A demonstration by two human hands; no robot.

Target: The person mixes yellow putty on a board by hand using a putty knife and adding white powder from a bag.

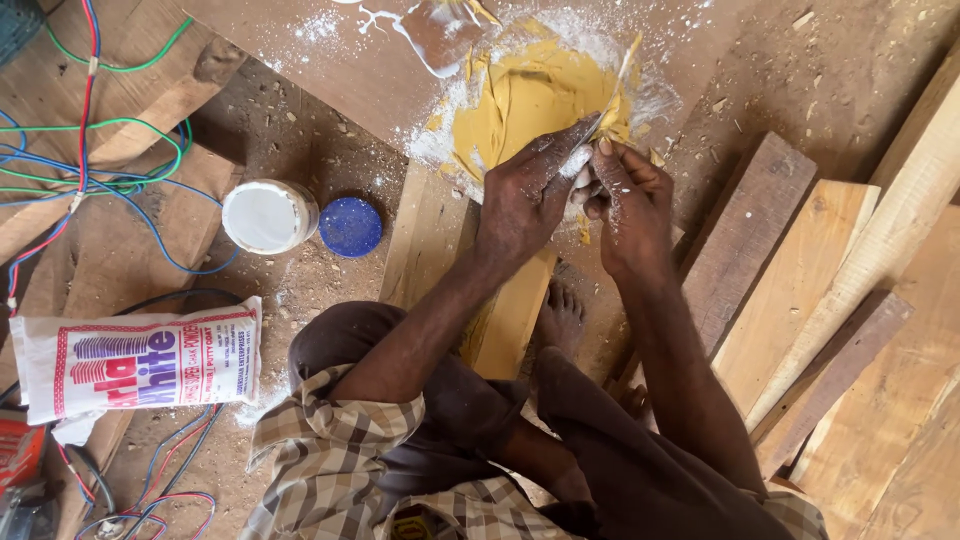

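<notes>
Though hand-held, blade [612, 88] tip-up, far-pointing.

Your left hand [525, 200] and right hand [630, 205] sit close together at the near edge of the yellow paste [525, 100], so there is almost no gap between them. Just to your right, stacked wooden planks [800, 270] block the way — they lie side by side with only thin cracks between. To your left there is some bare dusty floor, then the white tub [265, 215] and the blue lid [350, 227], almost touching each other. Farther left, coloured wires [120, 170] loop over boards, and a white bag [140, 360] lies flat near your knee. Past the paste, the brown board [330, 60] is open — only white powder lies on it.
</notes>
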